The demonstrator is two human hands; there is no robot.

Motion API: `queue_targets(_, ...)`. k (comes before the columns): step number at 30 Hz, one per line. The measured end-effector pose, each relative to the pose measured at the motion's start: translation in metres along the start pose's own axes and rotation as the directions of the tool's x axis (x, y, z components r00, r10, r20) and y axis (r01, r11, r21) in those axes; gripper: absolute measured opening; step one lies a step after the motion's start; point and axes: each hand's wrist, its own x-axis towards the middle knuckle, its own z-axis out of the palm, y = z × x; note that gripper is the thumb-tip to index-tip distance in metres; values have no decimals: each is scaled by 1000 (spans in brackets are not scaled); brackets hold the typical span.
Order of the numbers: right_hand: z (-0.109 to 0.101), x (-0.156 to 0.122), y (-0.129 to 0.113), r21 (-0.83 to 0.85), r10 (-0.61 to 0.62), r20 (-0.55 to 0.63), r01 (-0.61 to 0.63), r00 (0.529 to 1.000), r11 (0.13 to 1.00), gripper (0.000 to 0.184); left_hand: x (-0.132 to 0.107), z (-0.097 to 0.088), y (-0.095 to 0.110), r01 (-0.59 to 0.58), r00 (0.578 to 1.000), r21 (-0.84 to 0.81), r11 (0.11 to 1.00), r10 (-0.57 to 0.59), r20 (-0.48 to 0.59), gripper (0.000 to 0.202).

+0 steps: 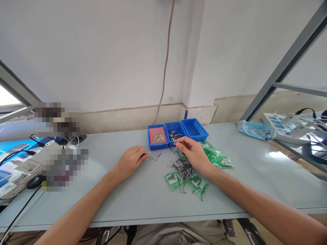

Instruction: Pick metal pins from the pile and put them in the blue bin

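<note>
My left hand (132, 160) rests on the table left of the pins, its fingers closed in a pinch. A small thin metal piece (151, 158) shows at its fingertips; its exact kind is too small to tell. A loose metal pin (158, 157) lies just right of it. Over the pile, my right hand (192, 152) is closed, with a metal pin (174, 140) between thumb and forefinger near the front of the middle blue bin (167, 126). Many dark metal pins (183, 168) are heaped below that hand, among small green plastic bags (172, 180).
Left of the middle bin, a blue bin (149, 137) holds a pink sheet and a small clear bag. Another blue bin (195, 127) stands right. A larger green bag (219, 157) lies behind my right wrist. Cabled devices (28, 166) sit left; a blue plastic packet (255, 130) lies right.
</note>
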Motion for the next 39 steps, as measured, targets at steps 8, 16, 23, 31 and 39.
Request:
queue_targets(8, 0, 0, 1, 3, -2, 3, 2, 1000, 1000, 27, -1, 0, 0, 11, 1000, -13, 1000, -10, 14, 26)
queue_targets(16, 0, 0, 2, -117, -110, -14, 108, 994, 987, 17, 0, 0, 0, 10, 1000, -13, 1000, -10, 11, 27)
queue_targets(23, 1, -1, 2, -120, -121, 9, 121, 993, 985, 12, -1, 1, -2, 24, 999, -28, 999, -23, 33, 26)
queue_targets(31, 2, -2, -5, 28, 90, 55, -92, 994, 995, 34, -1, 1, -1, 35, 999, -39, 999, -33, 38, 26)
queue_targets(39, 2, 0, -8, 215, 142, 3, -140, 990, 967, 37, -1, 1, -1, 31, 999, -51, 998, -29, 47, 27)
